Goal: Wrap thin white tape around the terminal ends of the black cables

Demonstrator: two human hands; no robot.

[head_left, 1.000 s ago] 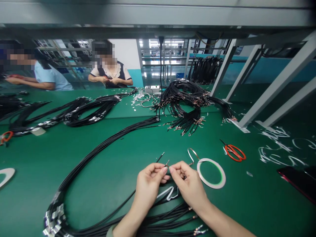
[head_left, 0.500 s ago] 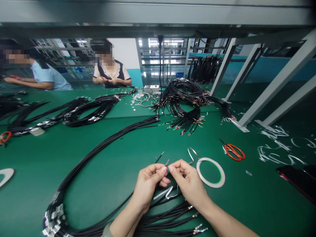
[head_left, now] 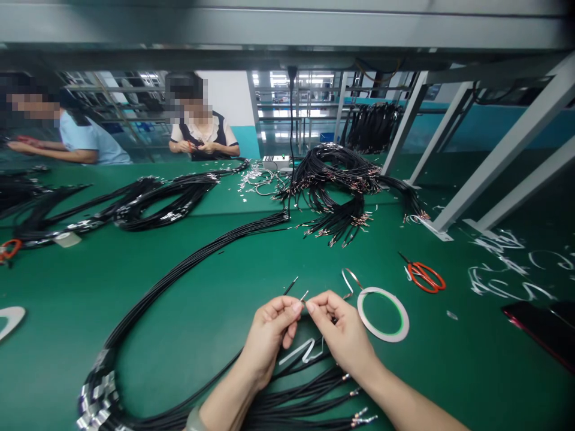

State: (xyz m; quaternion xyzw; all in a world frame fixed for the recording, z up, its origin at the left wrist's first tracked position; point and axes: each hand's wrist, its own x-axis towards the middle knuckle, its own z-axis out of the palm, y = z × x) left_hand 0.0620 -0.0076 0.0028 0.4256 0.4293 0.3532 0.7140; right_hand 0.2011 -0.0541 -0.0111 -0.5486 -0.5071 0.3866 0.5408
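Here, well to the left of the fingers, a bundle of black cables [head_left: 157, 283] curves over the green bench [head_left: 67, 299], banded in silver at its bend. The left hand [head_left: 269, 335] has thumb and forefinger closed on a thin cable end [head_left: 305, 296], its bare metal tip poking just past the fingertips; a second cable tip [head_left: 291, 285] shows close behind them. Beside it, the right hand [head_left: 345, 338] keeps thumb and forefinger pinched at that end; what they grip is too small to tell. Below both sets of fingers sits a folded white strip [head_left: 308, 352]. Rightward come a tape roll [head_left: 406, 314], near, and scissors [head_left: 412, 264], farther off.
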